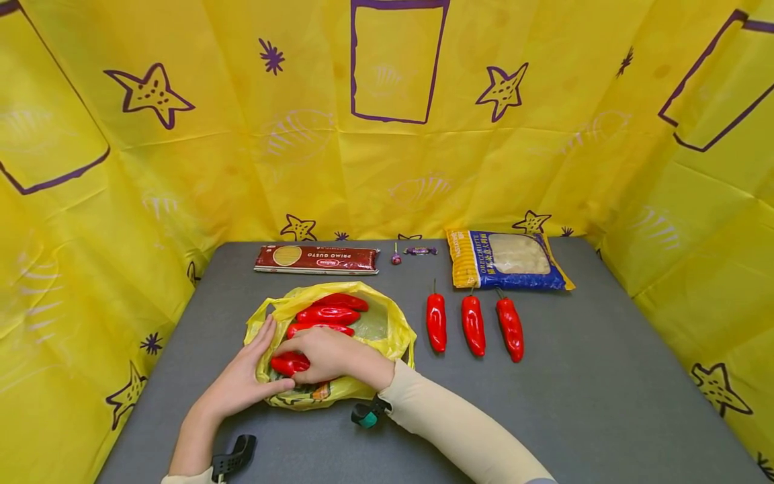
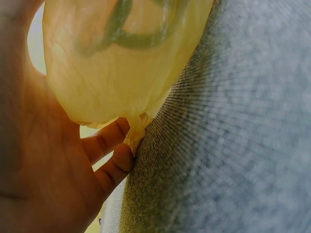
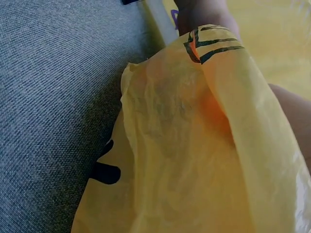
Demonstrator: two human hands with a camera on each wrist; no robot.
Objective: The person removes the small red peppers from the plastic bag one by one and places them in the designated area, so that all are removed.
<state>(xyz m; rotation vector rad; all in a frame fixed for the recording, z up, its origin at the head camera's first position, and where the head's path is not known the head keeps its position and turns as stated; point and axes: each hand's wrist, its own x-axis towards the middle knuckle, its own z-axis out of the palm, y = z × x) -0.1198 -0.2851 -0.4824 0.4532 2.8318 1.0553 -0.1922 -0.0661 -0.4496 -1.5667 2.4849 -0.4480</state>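
Observation:
A yellow plastic bag [image 1: 396, 323] lies wide-mouthed on the grey table, with several red chili peppers [image 1: 329, 314] inside. My right hand [image 1: 329, 353] reaches into it and grips the nearest red pepper [image 1: 289, 364], fingers over its top and thumb at its near side. Against the bag's left rim rests my left hand [image 1: 242, 380], fingers extended along the side and thumb across the front. In the left wrist view, the left fingers [image 2: 116, 165] touch a gathered bit of the bag [image 2: 136, 131]. The bag's wall [image 3: 184, 160] hides the right fingers in the right wrist view.
Three red peppers [image 1: 474, 326] lie in a row right of the bag. Behind them is a blue and yellow pasta packet [image 1: 514, 261]. A dark red pasta pack [image 1: 317, 260], a lollipop [image 1: 396, 255] and a purple wrapped candy [image 1: 420, 251] lie along the back edge.

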